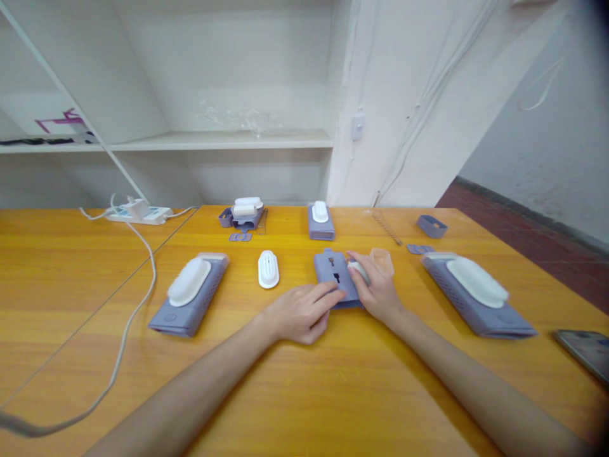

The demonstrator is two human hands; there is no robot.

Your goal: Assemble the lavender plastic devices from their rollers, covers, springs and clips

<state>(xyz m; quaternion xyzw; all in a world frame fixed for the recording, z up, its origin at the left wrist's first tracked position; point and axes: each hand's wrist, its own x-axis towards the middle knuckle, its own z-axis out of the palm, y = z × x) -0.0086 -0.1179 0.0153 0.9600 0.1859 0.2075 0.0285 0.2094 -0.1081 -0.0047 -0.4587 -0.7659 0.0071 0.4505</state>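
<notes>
A flat purple-grey case (324,265) with two dark keyhole slots lies on the table in front of me. My left hand (304,311) grips its near left side, index and middle fingers stretched over the surface, the others curled. Pinched in my right hand (377,285), at the case's right edge, is a white oval piece (358,271), mostly covered by the fingers. Just behind that hand is a translucent peach-tinted cover (382,260). To the left, a separate white ribbed oval piece (269,270) rests on the wood.
Purple cases with white oval tops stand at left (190,292), right (478,292) and back (321,220). Springs (386,227), a purple ring (432,226) and flat plates (420,249) lie farther back. A power strip (140,212) trails a cable; a phone (585,352) lies right.
</notes>
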